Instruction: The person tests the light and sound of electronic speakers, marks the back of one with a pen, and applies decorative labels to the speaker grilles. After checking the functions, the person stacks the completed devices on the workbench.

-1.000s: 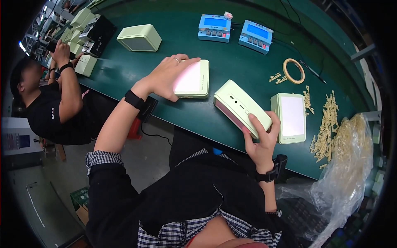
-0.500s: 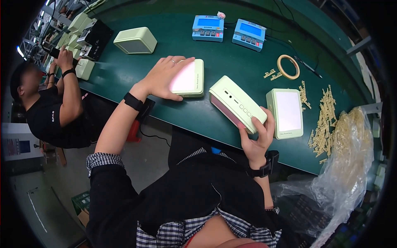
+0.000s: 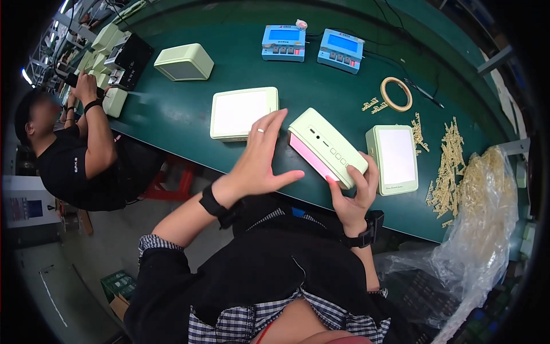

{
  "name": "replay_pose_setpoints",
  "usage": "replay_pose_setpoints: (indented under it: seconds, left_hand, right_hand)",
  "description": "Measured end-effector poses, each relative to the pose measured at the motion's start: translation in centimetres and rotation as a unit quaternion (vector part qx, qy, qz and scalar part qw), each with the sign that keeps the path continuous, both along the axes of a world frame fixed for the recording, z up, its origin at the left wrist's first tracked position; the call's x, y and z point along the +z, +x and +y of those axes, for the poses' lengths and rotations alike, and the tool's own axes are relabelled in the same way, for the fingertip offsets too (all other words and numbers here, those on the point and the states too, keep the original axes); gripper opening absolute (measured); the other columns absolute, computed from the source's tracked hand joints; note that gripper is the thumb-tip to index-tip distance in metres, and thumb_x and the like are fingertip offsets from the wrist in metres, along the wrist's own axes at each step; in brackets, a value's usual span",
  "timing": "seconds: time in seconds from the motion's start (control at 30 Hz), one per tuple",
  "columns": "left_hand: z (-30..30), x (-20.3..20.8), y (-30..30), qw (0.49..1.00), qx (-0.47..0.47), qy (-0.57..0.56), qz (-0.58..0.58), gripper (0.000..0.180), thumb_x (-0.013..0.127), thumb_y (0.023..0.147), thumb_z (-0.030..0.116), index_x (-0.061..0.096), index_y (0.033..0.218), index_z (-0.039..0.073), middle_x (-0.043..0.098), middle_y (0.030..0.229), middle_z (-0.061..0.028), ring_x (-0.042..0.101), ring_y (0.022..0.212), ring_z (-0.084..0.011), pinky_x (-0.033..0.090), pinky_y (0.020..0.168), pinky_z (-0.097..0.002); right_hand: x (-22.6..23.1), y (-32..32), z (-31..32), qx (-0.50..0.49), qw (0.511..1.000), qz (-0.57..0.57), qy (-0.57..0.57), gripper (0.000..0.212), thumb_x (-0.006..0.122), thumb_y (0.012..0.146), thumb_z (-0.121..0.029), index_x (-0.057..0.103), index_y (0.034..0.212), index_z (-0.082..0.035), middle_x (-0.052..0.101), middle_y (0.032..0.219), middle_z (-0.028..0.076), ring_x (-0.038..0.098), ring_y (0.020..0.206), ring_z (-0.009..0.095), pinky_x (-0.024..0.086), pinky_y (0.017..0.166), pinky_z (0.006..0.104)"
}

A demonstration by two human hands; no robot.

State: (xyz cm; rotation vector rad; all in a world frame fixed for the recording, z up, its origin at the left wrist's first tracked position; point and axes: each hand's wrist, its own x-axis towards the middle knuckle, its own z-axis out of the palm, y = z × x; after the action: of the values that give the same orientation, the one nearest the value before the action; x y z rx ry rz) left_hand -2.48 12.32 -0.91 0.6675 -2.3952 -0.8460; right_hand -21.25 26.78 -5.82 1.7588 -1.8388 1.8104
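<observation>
A pale green, box-shaped speaker point(image 3: 323, 143) is tilted up near the table's front edge, its side with ports and a row of buttons toward me. My right hand point(image 3: 356, 192) grips its lower right end between thumb and fingers. My left hand point(image 3: 260, 155) is open, thumb and fingers spread, just left of this speaker and holding nothing. Partly behind the left fingers lies a second pale green speaker point(image 3: 238, 112), its white panel facing up. Close to the right hand's fingers, a third speaker point(image 3: 395, 157) also lies with its white panel up.
Another speaker point(image 3: 183, 62) stands far left. Two blue testers point(image 3: 283, 43) with screens sit at the back. On the right are a tape roll point(image 3: 385, 94), a pen-like tool point(image 3: 424, 93), loose gold letter pieces point(image 3: 448, 166) and a clear plastic bag point(image 3: 487, 200). A co-worker point(image 3: 86, 143) works at left.
My left hand has let go of the second speaker and moved right and toward me, beside the speaker in my right hand. The second speaker now sits further left.
</observation>
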Motion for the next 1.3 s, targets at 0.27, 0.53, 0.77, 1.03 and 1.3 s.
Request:
replay_pose_setpoints:
  seconds: [0.27, 0.53, 0.77, 1.03, 1.3]
  left_hand:
    - [2.9, -1.7, -1.7, 0.994, 0.030, 0.105, 0.021, 0.117, 0.079, 0.078, 0.034, -0.004, 0.153, -0.001, 0.006, 0.156, -0.0247, 0.014, 0.146, -0.0341, 0.021, 0.117, -0.0454]
    - [3.1, -1.0, -5.1, 0.892, -0.005, 0.428, 0.145, 0.118, 0.074, 0.083, 0.023, -0.020, 0.152, 0.007, 0.002, 0.159, -0.0185, 0.003, 0.149, -0.0305, 0.018, 0.118, -0.0451]
    - [2.1, -0.9, -7.1, 0.818, 0.052, 0.539, 0.196, 0.102, 0.076, 0.083, 0.019, 0.001, 0.150, 0.002, 0.030, 0.145, -0.0201, 0.033, 0.137, -0.0301, 0.029, 0.113, -0.0418]
    - [2.0, -0.4, -8.4, 0.751, -0.012, 0.613, 0.246, 0.075, 0.070, 0.081, 0.012, 0.027, 0.141, 0.003, 0.050, 0.131, -0.0115, 0.049, 0.126, -0.0279, 0.039, 0.108, -0.0394]
    - [-2.7, -5.5, -8.3, 0.671, -0.101, 0.679, 0.280, 0.079, 0.058, 0.075, 0.033, 0.037, 0.143, 0.000, 0.052, 0.137, -0.0177, 0.053, 0.125, -0.0350, 0.043, 0.105, -0.0464]
  right_hand:
    - [-0.1, 0.4, -0.2, -0.018, 1.000, 0.006, -0.002, 0.062, 0.082, 0.069, 0.002, 0.053, 0.122, -0.012, 0.045, 0.132, 0.022, 0.056, 0.114, 0.037, 0.050, 0.091, 0.0426]
    - [-0.2, 1.5, -0.4, -0.084, 0.996, 0.022, -0.029, 0.062, 0.083, 0.066, 0.002, 0.054, 0.119, -0.012, 0.045, 0.132, 0.020, 0.056, 0.112, 0.037, 0.050, 0.091, 0.0421]
    - [-0.6, 1.9, -0.6, -0.097, 0.994, 0.030, -0.038, 0.067, 0.085, 0.065, 0.001, 0.051, 0.121, -0.012, 0.049, 0.128, 0.019, 0.057, 0.111, 0.035, 0.050, 0.090, 0.0417]
    - [0.0, 1.3, -0.6, -0.189, 0.976, 0.065, -0.082, 0.062, 0.087, 0.064, -0.005, 0.049, 0.113, -0.008, 0.056, 0.123, 0.019, 0.061, 0.108, 0.036, 0.051, 0.092, 0.0410]
    - [5.8, -1.3, 1.2, -0.166, 0.982, 0.089, -0.019, 0.083, 0.089, 0.062, -0.021, 0.045, 0.131, -0.003, 0.051, 0.130, 0.024, 0.050, 0.122, 0.041, 0.040, 0.103, 0.0479]
